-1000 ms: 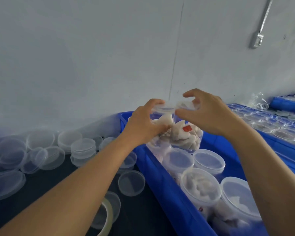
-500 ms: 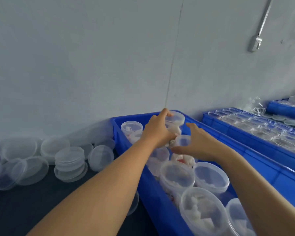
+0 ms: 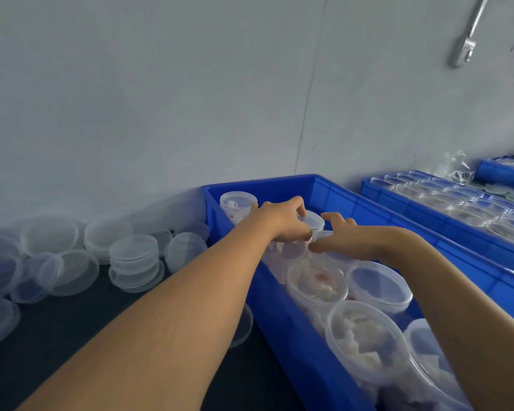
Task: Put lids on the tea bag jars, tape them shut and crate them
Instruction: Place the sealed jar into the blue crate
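Two bare forearms — no sleeves, gloves or jewellery visible.

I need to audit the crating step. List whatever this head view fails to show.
- Tape on the held jar: left hand covers its side.
- Right hand contact with any jar: unclear.
- Near end of the blue crate: cut off by the bottom edge.
- Far crate jar contents: too small.

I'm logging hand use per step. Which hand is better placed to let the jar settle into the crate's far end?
Left. The left hand grips the lidded jar from above, inside the blue crate. The right hand hovers beside it with fingers spread, holding nothing.
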Demonstrator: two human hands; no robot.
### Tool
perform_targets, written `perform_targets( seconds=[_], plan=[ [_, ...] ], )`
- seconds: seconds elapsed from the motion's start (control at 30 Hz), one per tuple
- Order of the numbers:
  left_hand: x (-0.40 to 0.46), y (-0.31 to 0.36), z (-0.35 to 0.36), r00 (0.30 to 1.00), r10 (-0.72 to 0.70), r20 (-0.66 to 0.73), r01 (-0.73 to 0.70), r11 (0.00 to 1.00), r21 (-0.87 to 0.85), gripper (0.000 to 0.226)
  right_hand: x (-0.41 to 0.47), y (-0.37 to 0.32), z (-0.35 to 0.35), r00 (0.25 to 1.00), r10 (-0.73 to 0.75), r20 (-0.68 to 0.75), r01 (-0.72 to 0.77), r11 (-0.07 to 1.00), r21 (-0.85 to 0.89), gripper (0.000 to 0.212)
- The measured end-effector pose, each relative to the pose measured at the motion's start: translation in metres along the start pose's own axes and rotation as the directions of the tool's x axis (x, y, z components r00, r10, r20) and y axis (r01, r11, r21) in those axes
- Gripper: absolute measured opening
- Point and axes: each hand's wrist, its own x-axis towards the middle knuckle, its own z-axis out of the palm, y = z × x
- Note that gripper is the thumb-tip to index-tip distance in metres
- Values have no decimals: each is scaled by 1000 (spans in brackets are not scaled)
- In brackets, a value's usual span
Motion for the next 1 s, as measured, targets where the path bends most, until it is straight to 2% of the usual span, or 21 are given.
perform_targets(
  seconds=[0.1, 0.23, 0.33, 0.4, 0.47, 0.57, 0.63, 0.7, 0.8, 0.9, 1.0],
  plan=[
    [-7, 2, -2, 999, 24, -21, -23, 999, 29, 46, -4, -7, -2, 999, 20, -30, -18, 998, 64, 91],
    [-27, 1, -12, 998, 28, -51, -30, 999, -43, 51, -18, -28, -1, 980, 18, -196, -26, 999, -42, 81],
    [-59, -8, -25, 967, 24, -253, -73, 979, -188, 45, -38, -68, 8, 906, -154, -394, 116, 986, -119, 56],
    [-92, -24, -31, 906, -40, -422, -92, 953, -288, 36, -52, -104, 24, 844, -304, -441, 273, 953, -135, 46],
    [-134, -51, -35, 835, -165, -524, -52, 926, -374, 27, -65, -142, 49, 796, -426, -430, 410, 902, -135, 39],
    [-211, -99, -30, 753, -389, -531, 144, 885, -444, 26, -83, -186, 102, 771, -554, -312, 557, 826, -89, 32],
    [-263, -126, -17, 690, -519, -505, 295, 838, -458, 24, -93, -201, 142, 778, -595, -203, 596, 801, -59, 30],
    [-306, -147, 1, 613, -618, -493, 369, 775, -513, 16, -98, -208, 183, 782, -615, -101, 606, 789, -106, 28],
    [-351, -170, 25, 514, -720, -466, 355, 673, -648, 15, -105, -209, 238, 783, -619, -52, 596, 772, -221, 35],
    [-374, -187, 41, 413, -786, -461, 277, 590, -758, 16, -107, -205, 269, 744, -650, -157, 575, 742, -344, 33],
    [-381, -193, 48, 354, -825, -440, 168, 519, -838, 16, -106, -204, 274, 708, -669, -226, 584, 735, -343, 30]
  ],
)
